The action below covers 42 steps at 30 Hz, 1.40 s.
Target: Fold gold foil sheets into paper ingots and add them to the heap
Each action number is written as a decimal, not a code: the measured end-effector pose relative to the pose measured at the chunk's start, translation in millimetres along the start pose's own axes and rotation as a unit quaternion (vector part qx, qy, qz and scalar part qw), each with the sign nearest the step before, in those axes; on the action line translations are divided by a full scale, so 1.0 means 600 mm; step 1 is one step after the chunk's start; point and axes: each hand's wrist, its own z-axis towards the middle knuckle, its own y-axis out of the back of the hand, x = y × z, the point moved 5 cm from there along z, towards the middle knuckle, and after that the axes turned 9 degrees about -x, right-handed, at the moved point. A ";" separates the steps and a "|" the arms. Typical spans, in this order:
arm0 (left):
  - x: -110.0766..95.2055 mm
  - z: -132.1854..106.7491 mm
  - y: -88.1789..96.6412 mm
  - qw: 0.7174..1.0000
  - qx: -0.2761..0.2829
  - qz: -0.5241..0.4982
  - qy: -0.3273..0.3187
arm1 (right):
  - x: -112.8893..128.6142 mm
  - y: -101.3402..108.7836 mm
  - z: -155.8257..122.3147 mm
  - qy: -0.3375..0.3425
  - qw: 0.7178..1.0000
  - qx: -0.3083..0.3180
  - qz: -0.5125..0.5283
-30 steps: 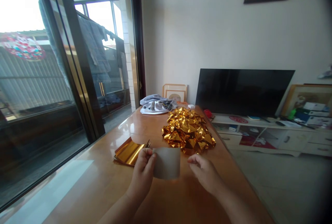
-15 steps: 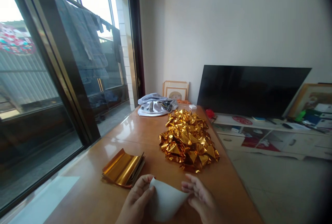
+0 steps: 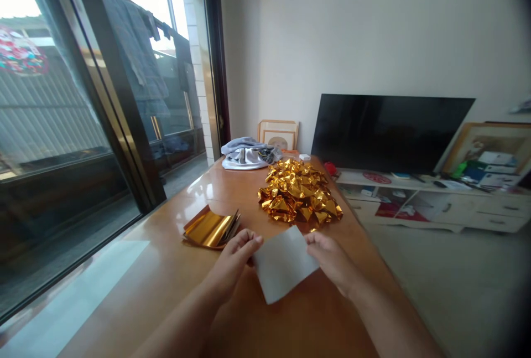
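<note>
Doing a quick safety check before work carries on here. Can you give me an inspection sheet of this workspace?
surface: glossy wooden table
things: pale paper sheet, held up over the table; gold foil pile; gold foil stack
clutter: folded grey cloth, small white box
hands: left hand and right hand hold the sheet's edges
cables: nothing seen
surroundings: glass door, black TV screen, white cabinet

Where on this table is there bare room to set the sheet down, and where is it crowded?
Bare wood on the table lies between the grey cloth, the gold foil stack and the crumpled gold foil pile, and nearest the person, below the pale sheet. It is crowded at the far end and where the left hand and right hand hold the sheet.
</note>
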 end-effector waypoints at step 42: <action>0.072 0.022 -0.007 0.983 0.006 0.156 0.093 | 0.038 -0.061 -0.097 0.286 0.840 0.037 -0.460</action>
